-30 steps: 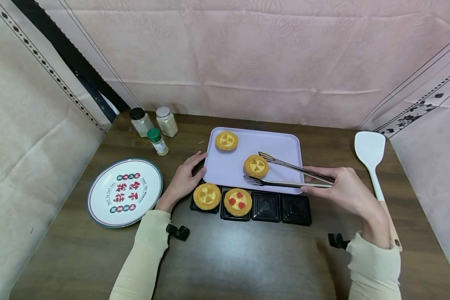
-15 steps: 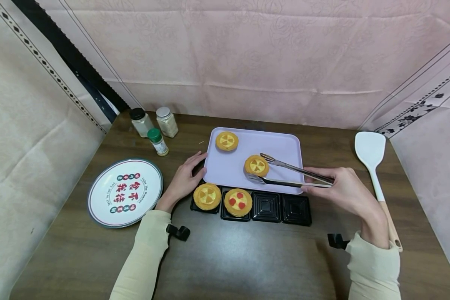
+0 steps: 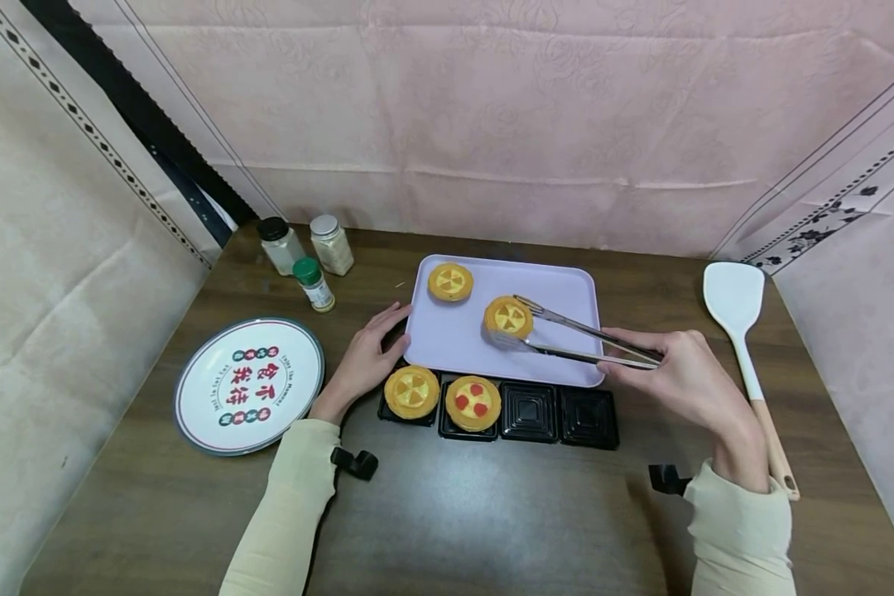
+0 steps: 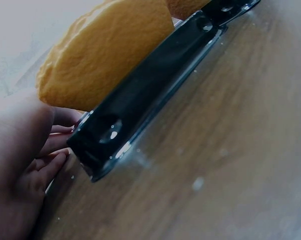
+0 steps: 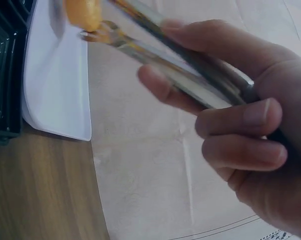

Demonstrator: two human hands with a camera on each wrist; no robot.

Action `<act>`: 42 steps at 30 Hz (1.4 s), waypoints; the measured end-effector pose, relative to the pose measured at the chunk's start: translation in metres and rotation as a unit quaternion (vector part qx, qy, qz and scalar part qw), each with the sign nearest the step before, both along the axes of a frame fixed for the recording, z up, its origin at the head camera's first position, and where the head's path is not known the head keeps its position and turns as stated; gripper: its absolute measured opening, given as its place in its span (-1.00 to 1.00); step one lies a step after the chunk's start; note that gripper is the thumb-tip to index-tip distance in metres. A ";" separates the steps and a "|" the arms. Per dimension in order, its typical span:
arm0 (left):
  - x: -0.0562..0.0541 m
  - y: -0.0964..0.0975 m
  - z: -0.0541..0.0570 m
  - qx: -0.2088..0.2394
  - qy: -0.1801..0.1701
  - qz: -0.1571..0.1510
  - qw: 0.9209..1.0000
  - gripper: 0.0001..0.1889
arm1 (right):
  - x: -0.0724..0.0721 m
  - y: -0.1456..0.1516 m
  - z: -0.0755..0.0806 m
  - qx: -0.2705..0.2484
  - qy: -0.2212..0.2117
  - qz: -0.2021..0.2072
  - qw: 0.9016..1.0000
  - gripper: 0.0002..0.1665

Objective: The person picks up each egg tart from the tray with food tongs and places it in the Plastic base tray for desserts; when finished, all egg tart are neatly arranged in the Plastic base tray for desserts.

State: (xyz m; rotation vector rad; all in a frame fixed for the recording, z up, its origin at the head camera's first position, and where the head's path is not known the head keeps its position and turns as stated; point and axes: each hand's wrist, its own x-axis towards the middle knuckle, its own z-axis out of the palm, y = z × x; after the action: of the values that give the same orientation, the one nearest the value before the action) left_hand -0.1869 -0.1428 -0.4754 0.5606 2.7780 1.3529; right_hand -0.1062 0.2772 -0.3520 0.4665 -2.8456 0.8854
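My right hand [image 3: 685,377] grips metal tongs [image 3: 575,325], their tips on either side of a round yellow tart [image 3: 508,317] with a wedge-patterned top. The tart appears raised just above the lilac tray [image 3: 477,352], a shadow beneath it. In the right wrist view the tongs are blurred and the tart [image 5: 84,14] shows at their tips. My left hand [image 3: 365,356] touches the lilac tray's left edge with extended fingers. Beside it, a black mold strip [image 3: 529,410] holds a yellow tart [image 3: 411,391] and a red-dotted tart [image 3: 473,403]; its two right cups hold nothing.
Another yellow tart [image 3: 450,282] lies at the tray's back left. Black-, white- and green-lidded jars [image 3: 316,290] stand at the back left. A printed round plate [image 3: 249,430] lies left of my left arm; a white spatula [image 3: 735,302] with wooden handle lies on the right.
The tongs have closed in on the front tart on the lilac tray, and both have shifted slightly away from me, seemingly upward. My left hand stays where it was.
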 end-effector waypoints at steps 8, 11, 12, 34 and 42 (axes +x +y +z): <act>-0.001 0.004 -0.006 -0.002 0.000 -0.010 1.000 -0.48 | 0.014 0.020 0.007 -0.053 -0.012 0.000 0.999 -0.48; -0.001 0.005 -0.005 -0.001 -0.002 -0.012 1.000 -0.48 | 0.024 0.034 0.013 -0.044 -0.062 -0.009 0.997 -0.47; -0.001 0.005 -0.005 -0.001 -0.001 -0.012 1.000 -0.48 | 0.028 0.038 0.016 -0.038 -0.078 -0.012 0.996 -0.47; -0.001 -0.001 -0.002 0.000 -0.002 -0.002 1.000 -0.47 | 0.051 0.059 0.018 -0.068 -0.188 0.104 0.974 -0.43; 0.000 -0.001 -0.002 -0.002 -0.003 -0.001 1.000 -0.47 | 0.049 0.054 0.017 -0.032 -0.173 0.105 0.979 -0.44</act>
State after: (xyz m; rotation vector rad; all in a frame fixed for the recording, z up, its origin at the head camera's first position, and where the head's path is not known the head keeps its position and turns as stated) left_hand -0.1868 -0.1441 -0.4778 0.5587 2.7740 1.3457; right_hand -0.0570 0.3309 -0.3345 0.6744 -3.1060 1.2007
